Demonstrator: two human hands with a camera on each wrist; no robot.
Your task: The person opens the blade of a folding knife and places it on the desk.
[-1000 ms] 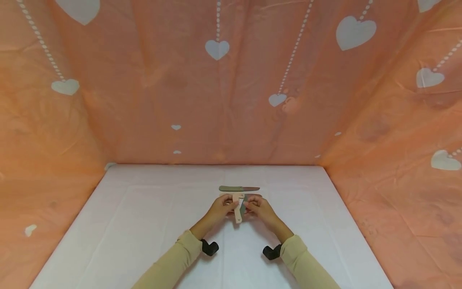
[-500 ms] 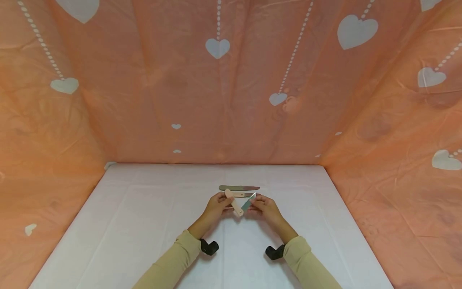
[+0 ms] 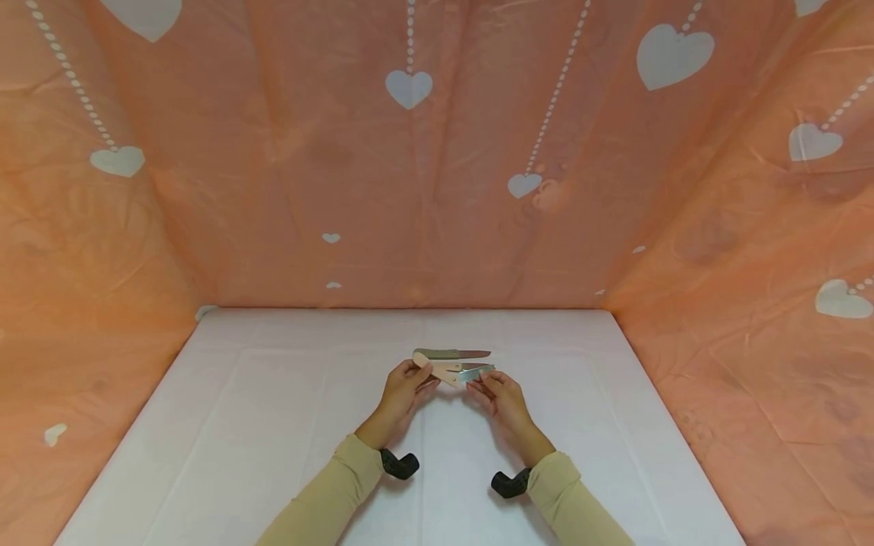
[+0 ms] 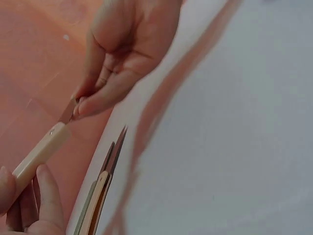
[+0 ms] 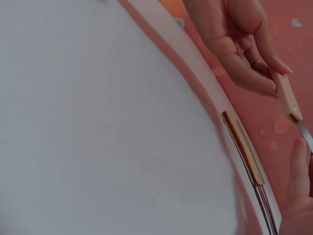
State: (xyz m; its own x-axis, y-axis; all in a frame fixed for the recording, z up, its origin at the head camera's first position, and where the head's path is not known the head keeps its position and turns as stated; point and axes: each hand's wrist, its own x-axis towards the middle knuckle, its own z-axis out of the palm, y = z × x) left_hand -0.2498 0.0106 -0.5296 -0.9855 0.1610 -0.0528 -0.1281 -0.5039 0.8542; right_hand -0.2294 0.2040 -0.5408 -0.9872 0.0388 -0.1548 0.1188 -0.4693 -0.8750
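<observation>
A folding knife with a cream handle (image 3: 439,371) is held up between both hands, its blade (image 3: 476,373) swung out almost in line with the handle. My left hand (image 3: 398,396) grips the handle. With thumb and fingers, my right hand (image 3: 508,403) pinches the blade; the left wrist view shows this pinch near the pivot end of the handle (image 4: 41,152). Just beyond the hands lie two more folding knives with their blades out. One has a green handle (image 3: 435,353); the other, a cream-handled knife (image 5: 243,149), is partly hidden behind the held knife in the head view.
A white cloth covers the table (image 3: 307,425). Orange curtains (image 3: 423,167) with white hearts stand along its back and both sides. Black wrist cameras (image 3: 399,464) hang beneath the sleeve cuffs.
The blade has swung outward from beside the handle to nearly straight. The handle has tipped over to the left, and the knife has risen toward the two others, which have not moved.
</observation>
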